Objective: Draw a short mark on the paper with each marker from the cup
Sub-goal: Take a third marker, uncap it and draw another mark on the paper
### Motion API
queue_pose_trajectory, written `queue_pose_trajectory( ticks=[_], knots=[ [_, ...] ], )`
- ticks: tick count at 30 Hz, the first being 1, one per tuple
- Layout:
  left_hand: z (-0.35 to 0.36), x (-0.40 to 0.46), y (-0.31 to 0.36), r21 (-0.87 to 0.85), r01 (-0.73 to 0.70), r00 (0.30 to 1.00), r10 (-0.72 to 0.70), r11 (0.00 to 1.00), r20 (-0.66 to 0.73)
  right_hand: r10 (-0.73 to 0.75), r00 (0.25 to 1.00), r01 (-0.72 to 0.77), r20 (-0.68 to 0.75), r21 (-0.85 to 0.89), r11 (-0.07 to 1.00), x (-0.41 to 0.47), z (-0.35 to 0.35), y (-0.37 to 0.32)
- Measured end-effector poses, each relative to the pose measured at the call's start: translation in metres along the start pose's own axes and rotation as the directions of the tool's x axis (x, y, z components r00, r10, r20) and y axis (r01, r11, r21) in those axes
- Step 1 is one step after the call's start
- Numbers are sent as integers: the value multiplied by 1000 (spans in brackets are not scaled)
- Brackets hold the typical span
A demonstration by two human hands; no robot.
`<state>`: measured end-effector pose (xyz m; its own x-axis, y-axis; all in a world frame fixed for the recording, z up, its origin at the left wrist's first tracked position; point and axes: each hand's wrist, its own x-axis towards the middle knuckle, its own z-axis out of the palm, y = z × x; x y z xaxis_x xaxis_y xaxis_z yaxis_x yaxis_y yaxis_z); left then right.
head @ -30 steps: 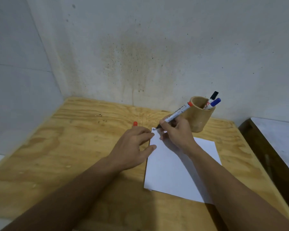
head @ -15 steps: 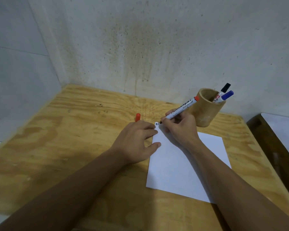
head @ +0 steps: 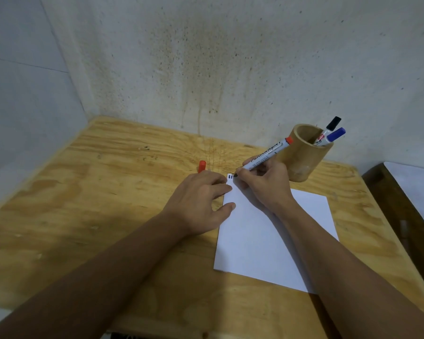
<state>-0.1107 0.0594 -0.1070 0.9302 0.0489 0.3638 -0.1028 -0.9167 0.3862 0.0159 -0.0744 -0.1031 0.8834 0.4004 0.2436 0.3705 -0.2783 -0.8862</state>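
Currently the right hand (head: 263, 185) grips the marker (head: 267, 155) in closed fingers, barrel tilted up toward the cup (head: 304, 155), tip at the far-left corner of the paper (head: 267, 236) beside two short dark marks (head: 229, 176). Left hand (head: 201, 201) lies flat, fingers spread and holding nothing, fingertips pressing the paper's left edge. A red cap (head: 202, 166) stands on the table (head: 96, 192) just beyond the left hand. Behind the right hand, the cup holds a black-capped marker (head: 332, 124) and a blue-capped marker (head: 334, 135), both leaning right.
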Motion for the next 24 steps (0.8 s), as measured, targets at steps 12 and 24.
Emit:
queue_pose_trajectory(
  ticks=[12,24],
  knots=[
    [0,0,0,3,-1,1000,1,1000,6,-14,1000,14,10,-46,999,0,1,-1],
    [2,1,-1,28,-7,1000,6,1000,9,-14,999,17,33,-68,998,-2,0,-4]
  ],
)
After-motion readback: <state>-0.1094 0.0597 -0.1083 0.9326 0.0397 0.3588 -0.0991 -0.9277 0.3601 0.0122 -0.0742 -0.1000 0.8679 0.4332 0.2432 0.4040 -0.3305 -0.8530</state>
